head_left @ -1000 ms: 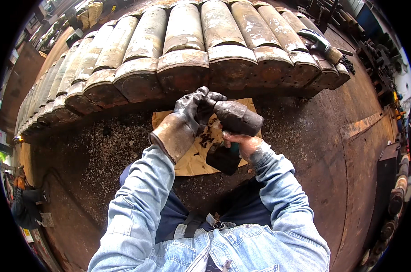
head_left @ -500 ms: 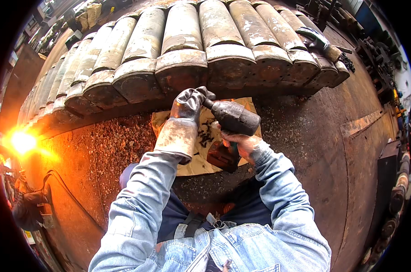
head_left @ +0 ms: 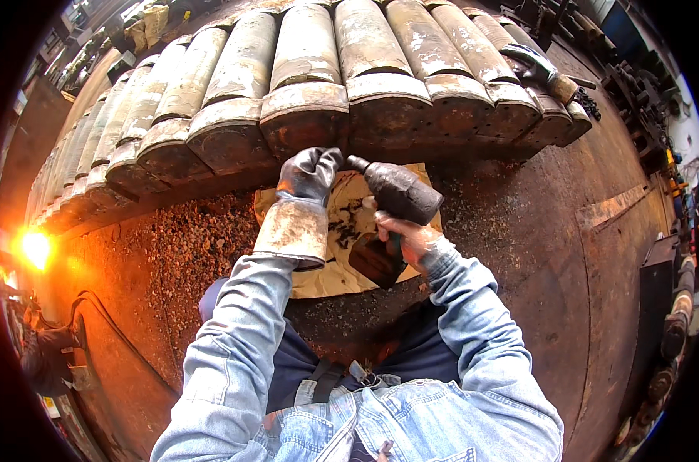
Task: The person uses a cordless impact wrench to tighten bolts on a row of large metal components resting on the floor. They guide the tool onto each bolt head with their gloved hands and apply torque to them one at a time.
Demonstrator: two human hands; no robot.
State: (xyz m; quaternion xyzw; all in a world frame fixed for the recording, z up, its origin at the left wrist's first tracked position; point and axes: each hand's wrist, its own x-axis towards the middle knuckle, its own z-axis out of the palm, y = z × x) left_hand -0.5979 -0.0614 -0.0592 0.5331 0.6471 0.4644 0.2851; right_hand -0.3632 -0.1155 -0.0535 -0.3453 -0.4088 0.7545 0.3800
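Observation:
My left hand [head_left: 309,175], in a dark work glove with a long stained cuff, is closed around the front tip of a dark, heavy power tool [head_left: 402,194]. My bare right hand [head_left: 402,235] grips the tool's handle from below. The tool's tip points at the end face of a rusty metal cylinder [head_left: 307,115] in a long row. Under the hands lies a piece of tan cardboard [head_left: 335,273] on the rusty floor. Both sleeves are blue denim.
The row of cylinders [head_left: 172,131] curves across the top. A loose glove [head_left: 530,61] lies on them at the upper right. Metal chips [head_left: 187,246] cover the floor at the left. An orange glare [head_left: 35,248] burns at the far left beside another person [head_left: 49,358].
A bright orange glare has flared up at the far left and lit the floor. Both hands and the tool have stayed almost in place.

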